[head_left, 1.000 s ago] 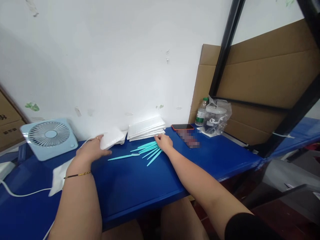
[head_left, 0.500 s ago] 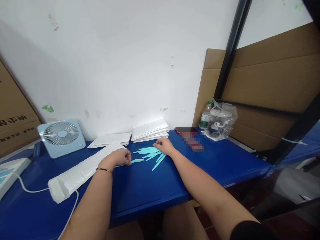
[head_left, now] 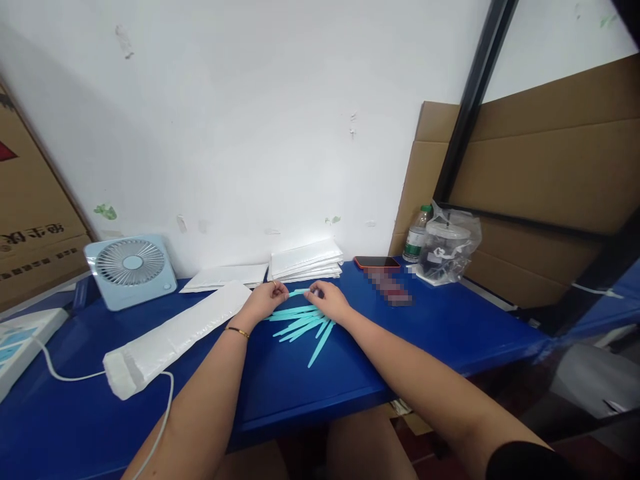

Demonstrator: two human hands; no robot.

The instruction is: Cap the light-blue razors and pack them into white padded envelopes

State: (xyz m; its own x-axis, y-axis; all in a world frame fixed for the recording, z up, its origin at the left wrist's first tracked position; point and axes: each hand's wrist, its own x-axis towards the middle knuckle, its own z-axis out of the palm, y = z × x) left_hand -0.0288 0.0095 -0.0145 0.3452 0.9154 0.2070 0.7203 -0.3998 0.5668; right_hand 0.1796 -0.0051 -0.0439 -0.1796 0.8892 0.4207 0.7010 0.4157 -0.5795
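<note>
**Both hands meet over the turquoise sticks**

Your left hand and right hand sit close together on the blue tabletop, each pinching an end of one thin turquoise plastic stick held between them. Just below it, the loose fan of matching turquoise plastic sticks lies flat on the table, touching your right palm. To your left, a long white padded mailer lies with its open end toward you. Behind your hands, a stack of white padded envelopes rests against the wall, with a small pale blue desk fan further left.
</note>
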